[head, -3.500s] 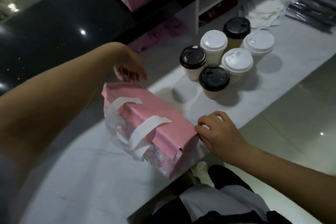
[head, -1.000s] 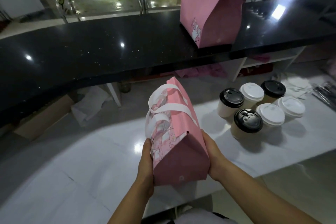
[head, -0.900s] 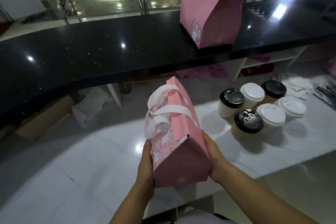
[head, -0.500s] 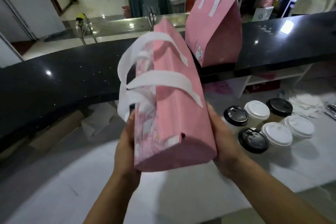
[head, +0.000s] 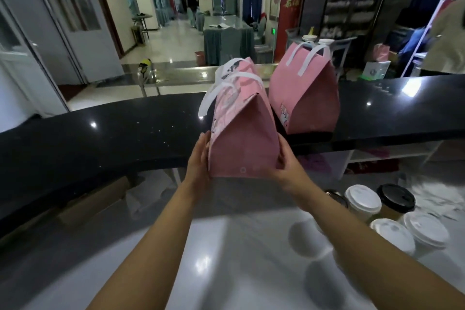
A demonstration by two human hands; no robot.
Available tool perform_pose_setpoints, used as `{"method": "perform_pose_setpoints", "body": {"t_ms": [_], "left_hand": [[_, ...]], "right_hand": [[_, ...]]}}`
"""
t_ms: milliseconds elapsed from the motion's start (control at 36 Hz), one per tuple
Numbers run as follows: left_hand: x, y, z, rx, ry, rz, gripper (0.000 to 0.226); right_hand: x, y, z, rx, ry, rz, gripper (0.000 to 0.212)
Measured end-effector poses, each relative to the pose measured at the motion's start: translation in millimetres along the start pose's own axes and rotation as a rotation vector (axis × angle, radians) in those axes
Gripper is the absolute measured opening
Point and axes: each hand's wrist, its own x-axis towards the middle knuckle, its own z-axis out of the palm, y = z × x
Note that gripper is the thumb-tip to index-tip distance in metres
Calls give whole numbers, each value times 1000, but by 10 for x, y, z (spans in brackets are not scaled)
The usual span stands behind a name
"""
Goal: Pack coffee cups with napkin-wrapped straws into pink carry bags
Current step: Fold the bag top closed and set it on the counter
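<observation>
a closed pink paper carry bag with white ribbon handles [head: 242, 143] was held upright in the air between both hands, over the near edge of the glossy black bench [head: 100, 138]. the left hand [head: 198, 162] was pressed flat against its left side, with the fingers [head: 201, 143] straight. the right hand [head: 289, 162] was wrapped round its lower right corner, with the fingers curled behind it. a second pink carry bag of the same kind [head: 304, 98] was already stood on the black bench, near the held one and to its right. two bags were therefore judged to be packed, one set in place and one about to be set down, though the contents of neither could be seen. on the lower white bench [head: 239, 259] a cluster of lidded paper coffee cups [head: 362, 200] was left unpacked: at least five, some white-lidded and some black-lidded. no straws could be made out, and the pale sheets at the far right were too blurred to be named. further bags were judged to be needed for these cups.
</observation>
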Motion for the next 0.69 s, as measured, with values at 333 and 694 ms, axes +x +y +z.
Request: {"method": "perform_pose_setpoints", "body": {"t_ms": [333,694], "left_hand": [[-217,-68,-250,443,-54,234,95],[179,-7,-37,414,-53,227,82]], "right_hand": [[-127,-84,86,-100,211,-125,79],[-40,-344,-98,-86,157,-118,77]]}}
